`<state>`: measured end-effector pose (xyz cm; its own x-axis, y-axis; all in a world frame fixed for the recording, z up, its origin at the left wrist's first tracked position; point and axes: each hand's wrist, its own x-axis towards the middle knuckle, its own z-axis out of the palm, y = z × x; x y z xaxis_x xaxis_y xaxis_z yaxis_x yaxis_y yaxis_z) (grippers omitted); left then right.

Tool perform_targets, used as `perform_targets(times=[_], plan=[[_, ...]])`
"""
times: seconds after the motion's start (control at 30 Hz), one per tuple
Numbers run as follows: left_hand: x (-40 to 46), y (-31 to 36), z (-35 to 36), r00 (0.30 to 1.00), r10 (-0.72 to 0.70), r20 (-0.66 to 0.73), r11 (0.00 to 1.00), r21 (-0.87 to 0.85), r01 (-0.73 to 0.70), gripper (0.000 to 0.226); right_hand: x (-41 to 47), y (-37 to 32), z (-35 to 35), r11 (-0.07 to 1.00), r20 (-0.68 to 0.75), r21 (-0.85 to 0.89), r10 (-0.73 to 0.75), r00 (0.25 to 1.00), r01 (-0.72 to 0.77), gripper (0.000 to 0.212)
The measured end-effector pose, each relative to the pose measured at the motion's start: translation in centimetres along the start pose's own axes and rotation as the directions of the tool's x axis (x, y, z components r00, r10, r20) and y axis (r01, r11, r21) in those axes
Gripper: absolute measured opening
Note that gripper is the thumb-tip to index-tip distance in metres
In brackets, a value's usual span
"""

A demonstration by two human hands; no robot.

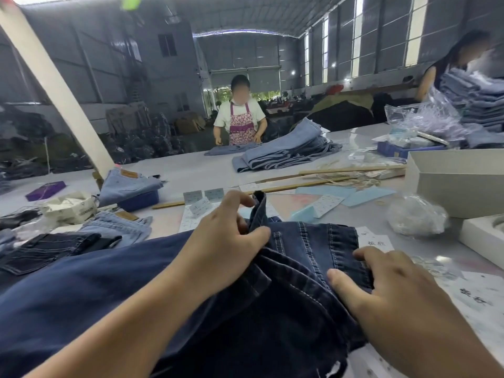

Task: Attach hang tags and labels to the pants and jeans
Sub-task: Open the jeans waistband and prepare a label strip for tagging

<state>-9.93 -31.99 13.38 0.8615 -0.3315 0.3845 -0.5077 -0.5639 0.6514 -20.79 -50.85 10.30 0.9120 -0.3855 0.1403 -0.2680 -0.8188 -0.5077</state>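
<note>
A fold of the dark jeans (pixel 300 268) is pinched by the left hand (pixel 226 241); the right hand (pixel 387 285) is pressed on them, fingers spread.

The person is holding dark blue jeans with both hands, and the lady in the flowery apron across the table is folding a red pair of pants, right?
Almost. The head view shows the left hand and right hand on the dark blue jeans, but the person in the flowery apron is handling light blue jeans, not red pants.
</note>
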Motion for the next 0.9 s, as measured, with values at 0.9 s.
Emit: perform_targets(times=[0.9], plan=[[1.5, 1.6, 1.2, 0.990, -0.032, 0.137, 0.986, -0.159, 0.054, 0.007, -0.2, -1.8, 0.5, 0.660, -0.444, 0.558, -0.275, 0.853, 0.503, 0.056]])
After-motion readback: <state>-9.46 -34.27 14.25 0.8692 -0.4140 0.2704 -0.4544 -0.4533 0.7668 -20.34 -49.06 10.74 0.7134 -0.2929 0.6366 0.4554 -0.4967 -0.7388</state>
